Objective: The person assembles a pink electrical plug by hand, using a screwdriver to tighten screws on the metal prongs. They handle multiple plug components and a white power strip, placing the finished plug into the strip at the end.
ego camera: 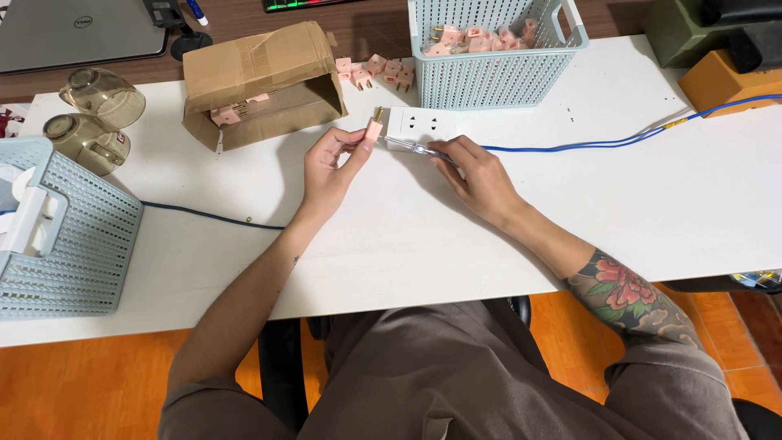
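My left hand (330,167) pinches a small pink plug adapter (373,130), its brass prongs pointing up and away, just left of a white power strip (428,125) lying on the white table (570,212). My right hand (476,175) holds a thin probe-like tester (411,147) with a clear handle, its tip reaching toward the adapter. A blue wire (603,142) runs from the tester to the right. Several more pink adapters (376,72) lie loose behind the strip.
A pale blue basket (489,77) with pink adapters stands at the back. An open cardboard box (261,81) lies back left with adapters inside. A second blue basket (69,236) sits at left, two glass cups (94,118) behind it. A dark cable (204,214) crosses the table.
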